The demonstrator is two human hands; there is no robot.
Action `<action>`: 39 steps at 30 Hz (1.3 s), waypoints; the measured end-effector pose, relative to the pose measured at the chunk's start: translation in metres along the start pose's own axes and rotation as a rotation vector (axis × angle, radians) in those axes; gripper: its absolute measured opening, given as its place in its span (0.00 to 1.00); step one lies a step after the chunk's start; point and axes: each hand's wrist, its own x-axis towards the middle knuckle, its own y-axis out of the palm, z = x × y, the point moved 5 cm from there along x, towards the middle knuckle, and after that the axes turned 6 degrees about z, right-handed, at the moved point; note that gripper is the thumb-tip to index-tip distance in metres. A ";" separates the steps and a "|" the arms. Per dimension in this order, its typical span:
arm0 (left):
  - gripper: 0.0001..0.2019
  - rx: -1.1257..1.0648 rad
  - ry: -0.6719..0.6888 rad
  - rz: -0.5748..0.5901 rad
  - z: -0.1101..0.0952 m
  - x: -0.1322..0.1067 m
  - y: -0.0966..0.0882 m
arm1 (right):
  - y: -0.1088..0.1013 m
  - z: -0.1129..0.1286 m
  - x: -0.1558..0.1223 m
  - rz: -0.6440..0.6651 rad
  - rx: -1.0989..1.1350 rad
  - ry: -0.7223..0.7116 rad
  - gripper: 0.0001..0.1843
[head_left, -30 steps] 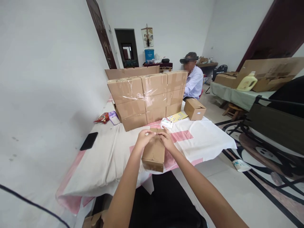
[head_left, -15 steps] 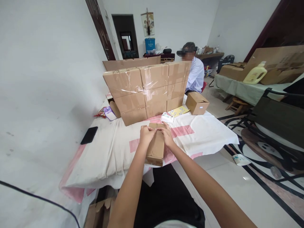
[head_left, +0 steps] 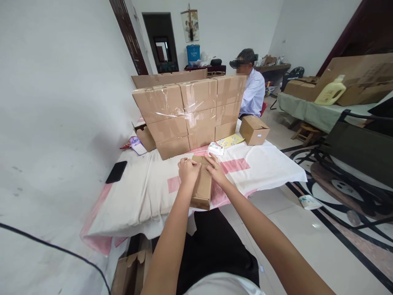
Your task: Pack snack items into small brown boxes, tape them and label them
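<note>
A small closed cardboard box [head_left: 202, 186] lies lengthwise before me near the table's front edge. My left hand [head_left: 188, 169] is at its upper left side, thumb and fingers pinched together over the lid; whatever they hold, if anything, is too small to make out. Across the box, my right hand [head_left: 216, 169] rests with its fingers stretched out on the top's right edge. Just beyond the box sits a white packet or roll with a printed label [head_left: 215, 148].
Behind stands a wall of taped cardboard boxes [head_left: 187, 114]. A yellow sheet of labels [head_left: 230, 141] and another carton [head_left: 254, 130] are at right; a black phone [head_left: 116, 172] lies at left. A co-worker [head_left: 253, 90] sits behind the boxes.
My left hand has drawn a little to the left, away from my right hand. The right fingers have flattened onto the box top. The view has shifted slightly.
</note>
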 end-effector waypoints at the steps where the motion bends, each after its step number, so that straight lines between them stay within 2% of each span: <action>1: 0.17 0.016 -0.025 -0.006 0.001 -0.001 -0.002 | 0.000 -0.001 0.000 -0.003 -0.002 -0.001 0.34; 5: 0.22 0.050 -0.141 0.035 0.008 -0.002 -0.004 | 0.003 -0.002 0.001 0.007 0.008 -0.012 0.35; 7: 0.22 0.051 -0.172 0.084 0.011 0.000 -0.003 | 0.003 -0.002 0.002 0.016 0.012 -0.013 0.35; 14: 0.18 0.048 -0.161 0.121 0.010 0.002 -0.002 | 0.002 0.002 0.000 -0.014 0.046 0.024 0.35; 18: 0.17 0.041 -0.087 0.126 0.014 0.011 -0.006 | 0.007 0.010 -0.004 -0.099 0.089 -0.028 0.33; 23: 0.13 0.046 0.071 0.117 0.029 0.040 -0.017 | 0.028 0.025 -0.003 -0.258 0.089 -0.114 0.28; 29: 0.04 0.124 0.233 0.147 0.034 0.073 -0.023 | 0.054 0.029 0.000 -0.449 0.082 -0.080 0.19; 31: 0.07 0.168 0.267 0.174 0.032 0.082 -0.023 | 0.062 0.027 0.004 -0.503 0.067 -0.055 0.17; 33: 0.14 0.214 0.272 0.206 0.032 0.092 -0.022 | 0.071 0.025 0.012 -0.527 0.062 -0.025 0.17; 36: 0.27 0.271 0.233 0.278 0.036 0.105 -0.022 | 0.083 0.022 0.027 -0.499 0.066 0.022 0.19; 39: 0.32 0.306 0.213 0.363 0.039 0.112 -0.022 | 0.082 0.017 0.033 -0.464 0.067 0.011 0.21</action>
